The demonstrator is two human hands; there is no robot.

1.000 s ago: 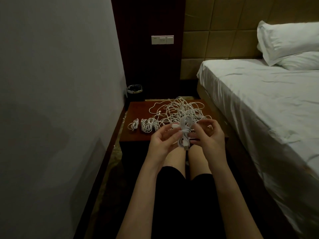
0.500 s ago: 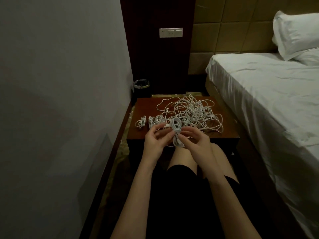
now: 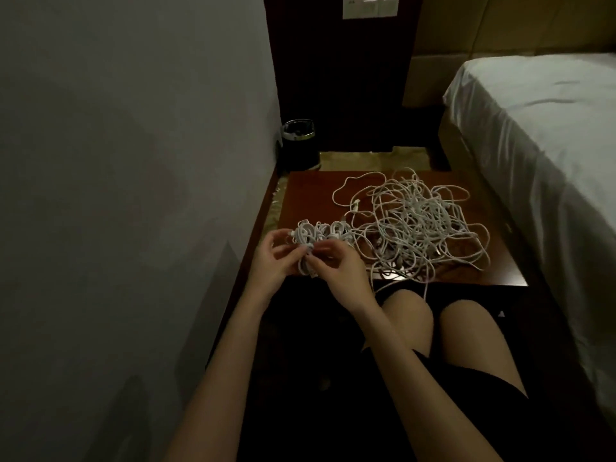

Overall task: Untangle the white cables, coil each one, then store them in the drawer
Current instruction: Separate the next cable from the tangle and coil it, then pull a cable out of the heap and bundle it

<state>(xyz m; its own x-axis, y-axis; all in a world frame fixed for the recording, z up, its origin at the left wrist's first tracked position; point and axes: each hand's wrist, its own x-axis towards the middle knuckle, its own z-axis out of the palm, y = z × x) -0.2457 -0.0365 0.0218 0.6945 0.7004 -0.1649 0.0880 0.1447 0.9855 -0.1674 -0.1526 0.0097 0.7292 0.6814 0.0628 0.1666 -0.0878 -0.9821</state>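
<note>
Both hands have moved left. Left hand [image 3: 273,258] and right hand [image 3: 336,266] pinch a little coiled cable [image 3: 305,250] over the table [image 3: 310,195], beside finished coils [image 3: 333,230]. Hold it snug so it stays wound. Big tangle [image 3: 416,221] waits.

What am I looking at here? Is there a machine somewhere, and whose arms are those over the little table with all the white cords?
There is no machine: a person wears a camera on the head, so this single view looks forward and down at their own arms and knees. The left hand and the right hand together hold a small coiled white cable between their fingertips. On the dark wooden table lies a large tangle of white cables, with a few finished coils just beyond the hands. A small black bin stands past the table by the wall, and a bed with a white sheet is on the right. No drawer shows.
</note>
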